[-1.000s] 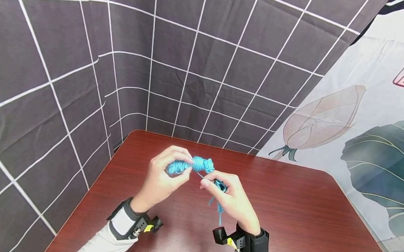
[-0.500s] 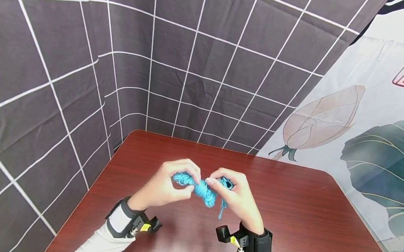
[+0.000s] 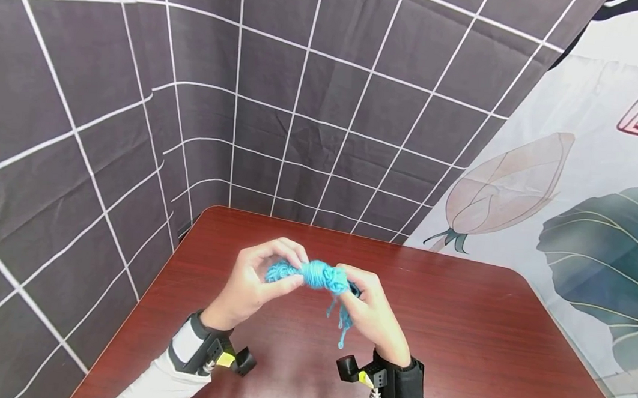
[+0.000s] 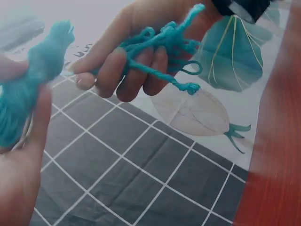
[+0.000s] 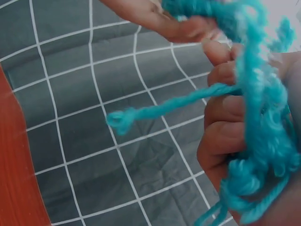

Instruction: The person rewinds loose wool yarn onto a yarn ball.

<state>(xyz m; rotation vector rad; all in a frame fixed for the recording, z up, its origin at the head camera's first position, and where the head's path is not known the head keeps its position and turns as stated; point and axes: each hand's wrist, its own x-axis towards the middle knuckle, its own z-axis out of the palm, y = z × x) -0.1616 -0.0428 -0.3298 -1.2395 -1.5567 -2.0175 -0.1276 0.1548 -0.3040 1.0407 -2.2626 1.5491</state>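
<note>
A bundle of light-blue yarn [image 3: 316, 274], wound tightly round its middle, lies sideways between the two hands above the table. My left hand [image 3: 249, 287] grips its left part between thumb and fingers; in the left wrist view the bundle [image 4: 44, 63] has a fuller, looped lower end. My right hand [image 3: 371, 307] is at the bundle's right end, overlapped by it in the head view. Its curled fingers [image 4: 110, 70] hold a clump of loose yarn [image 4: 176, 40] in the palm. A strand with a knotted tip [image 5: 121, 121] sticks out past those fingers.
The reddish-brown tabletop [image 3: 453, 326] extends beneath both hands. Dark grey cloth with white grid lines [image 3: 281, 101] hangs behind and to the left. A white cloth printed with leaves and a bud [image 3: 506, 188] hangs at the right. Both wrists wear black camera straps [image 3: 398, 383].
The bundle tipped down to the right with the hands close together, then came back up nearly level. The left hand shifted back up and left; the right hand now sits behind the bundle's right end.
</note>
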